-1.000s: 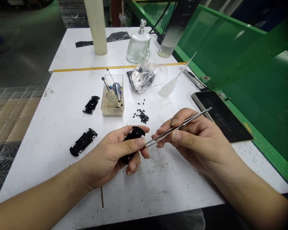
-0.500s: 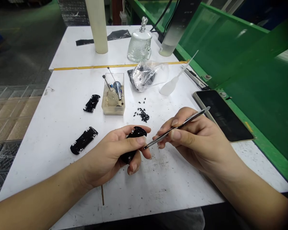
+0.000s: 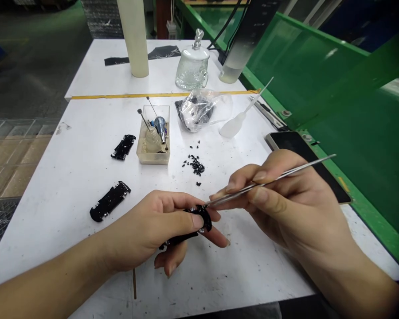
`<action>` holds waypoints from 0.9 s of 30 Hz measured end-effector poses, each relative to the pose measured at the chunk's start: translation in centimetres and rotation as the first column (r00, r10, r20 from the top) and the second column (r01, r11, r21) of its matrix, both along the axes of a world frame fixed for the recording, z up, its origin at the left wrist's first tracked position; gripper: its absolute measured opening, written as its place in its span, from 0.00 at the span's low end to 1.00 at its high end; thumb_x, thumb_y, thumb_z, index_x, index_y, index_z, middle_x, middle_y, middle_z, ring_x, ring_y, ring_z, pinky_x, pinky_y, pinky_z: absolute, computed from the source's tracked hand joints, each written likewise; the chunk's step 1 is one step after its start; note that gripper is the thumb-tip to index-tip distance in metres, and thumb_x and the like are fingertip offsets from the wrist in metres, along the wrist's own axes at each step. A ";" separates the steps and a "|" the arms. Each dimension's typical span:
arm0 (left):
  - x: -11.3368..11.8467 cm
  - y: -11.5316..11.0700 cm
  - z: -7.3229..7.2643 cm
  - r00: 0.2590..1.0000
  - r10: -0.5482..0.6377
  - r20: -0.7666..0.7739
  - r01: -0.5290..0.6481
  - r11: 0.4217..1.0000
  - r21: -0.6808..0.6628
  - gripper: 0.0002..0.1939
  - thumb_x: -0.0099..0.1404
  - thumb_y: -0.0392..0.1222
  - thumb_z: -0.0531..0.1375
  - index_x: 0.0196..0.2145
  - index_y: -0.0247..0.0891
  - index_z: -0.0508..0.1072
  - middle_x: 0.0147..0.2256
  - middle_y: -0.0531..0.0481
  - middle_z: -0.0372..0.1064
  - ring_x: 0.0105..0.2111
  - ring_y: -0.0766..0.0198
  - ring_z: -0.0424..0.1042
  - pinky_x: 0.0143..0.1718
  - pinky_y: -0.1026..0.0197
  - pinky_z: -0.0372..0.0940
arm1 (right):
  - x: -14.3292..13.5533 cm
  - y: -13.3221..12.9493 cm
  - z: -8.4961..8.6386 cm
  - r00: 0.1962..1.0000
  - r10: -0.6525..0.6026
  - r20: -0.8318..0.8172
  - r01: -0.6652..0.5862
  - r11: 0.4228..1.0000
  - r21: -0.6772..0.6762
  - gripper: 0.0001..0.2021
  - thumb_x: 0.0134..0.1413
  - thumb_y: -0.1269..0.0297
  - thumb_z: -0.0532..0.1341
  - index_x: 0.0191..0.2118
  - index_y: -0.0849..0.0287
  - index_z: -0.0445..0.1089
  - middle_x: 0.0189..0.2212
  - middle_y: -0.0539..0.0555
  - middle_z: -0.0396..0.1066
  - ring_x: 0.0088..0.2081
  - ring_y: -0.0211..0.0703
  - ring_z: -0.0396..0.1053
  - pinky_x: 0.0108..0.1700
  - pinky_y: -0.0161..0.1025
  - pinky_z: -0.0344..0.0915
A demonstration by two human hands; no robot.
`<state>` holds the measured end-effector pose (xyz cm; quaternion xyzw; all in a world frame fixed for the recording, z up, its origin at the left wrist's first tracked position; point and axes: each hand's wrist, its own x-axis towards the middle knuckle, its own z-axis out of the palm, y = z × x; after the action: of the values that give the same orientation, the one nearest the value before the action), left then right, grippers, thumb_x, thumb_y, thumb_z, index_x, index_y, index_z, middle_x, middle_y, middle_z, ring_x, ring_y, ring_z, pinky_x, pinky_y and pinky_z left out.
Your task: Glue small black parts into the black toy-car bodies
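Observation:
A glossy black car-shaped part [image 3: 204,218] is held by my left hand [image 3: 159,226], the thumb pressed on its top near one end. My right hand [image 3: 279,190] pinches metal tweezers [image 3: 299,169], whose tips meet the edge of that part. Whether the tips hold a tiny piece is too small to tell. Two similar black parts lie on the left of the table, a nearer one [image 3: 110,201] and a farther one [image 3: 123,147]. Beyond my hands is a small pile of tiny black pieces [image 3: 197,166].
Farther back stand a clear tray [image 3: 153,158] with a small bottle and tools, a plastic bag [image 3: 197,110], a squeeze dropper bottle [image 3: 232,126] and a lidded glass jar [image 3: 192,68]. A phone [image 3: 306,150] lies right, beside a green ledge [image 3: 362,201].
My left hand has turned the black part to a flatter angle. The tweezers have swung, and their tips have come onto the part's edge. The camera view has shifted slightly.

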<state>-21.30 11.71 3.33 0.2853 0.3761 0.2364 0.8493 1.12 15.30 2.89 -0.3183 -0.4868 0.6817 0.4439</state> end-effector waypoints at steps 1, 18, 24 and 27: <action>0.0 0.1 0.1 1.000 -0.008 -0.016 0.008 1.000 -0.005 0.06 0.70 0.39 0.61 0.42 0.36 0.78 0.42 0.41 0.83 0.13 0.78 0.62 0.15 0.72 0.51 | 0.0 -0.2 -0.1 1.000 -0.002 0.003 0.002 1.000 0.005 0.09 0.60 0.69 0.70 0.36 0.52 0.69 0.37 0.48 0.79 0.40 0.47 0.81 0.44 0.52 0.82; 0.2 0.1 0.4 0.997 -0.016 -0.080 0.016 1.000 0.000 0.08 0.68 0.40 0.62 0.42 0.35 0.78 0.39 0.40 0.83 0.13 0.78 0.59 0.14 0.71 0.47 | 0.1 -0.9 -0.4 0.998 0.039 0.057 -0.041 0.998 0.042 0.08 0.63 0.72 0.67 0.38 0.50 0.70 0.38 0.46 0.78 0.41 0.41 0.80 0.44 0.44 0.82; 0.2 0.1 0.6 0.995 -0.025 -0.092 0.025 1.000 -0.002 0.09 0.68 0.40 0.61 0.42 0.35 0.78 0.39 0.40 0.83 0.13 0.78 0.58 0.14 0.71 0.47 | 0.2 -0.9 -0.5 0.997 0.057 0.061 -0.059 0.998 0.036 0.08 0.64 0.71 0.67 0.39 0.48 0.70 0.39 0.45 0.78 0.43 0.39 0.80 0.46 0.42 0.82; 0.1 0.1 0.6 0.995 -0.036 -0.093 0.036 0.999 -0.006 0.10 0.68 0.40 0.61 0.43 0.35 0.78 0.40 0.39 0.83 0.13 0.78 0.59 0.14 0.70 0.47 | 0.2 -0.9 -0.4 0.997 0.060 0.055 -0.062 0.998 0.030 0.08 0.64 0.71 0.67 0.39 0.48 0.71 0.38 0.45 0.78 0.43 0.36 0.79 0.46 0.39 0.81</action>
<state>-21.22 11.81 3.98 0.3008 0.4104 0.2068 0.8356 1.29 14.44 2.50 -0.3145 -0.5187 0.6785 0.4144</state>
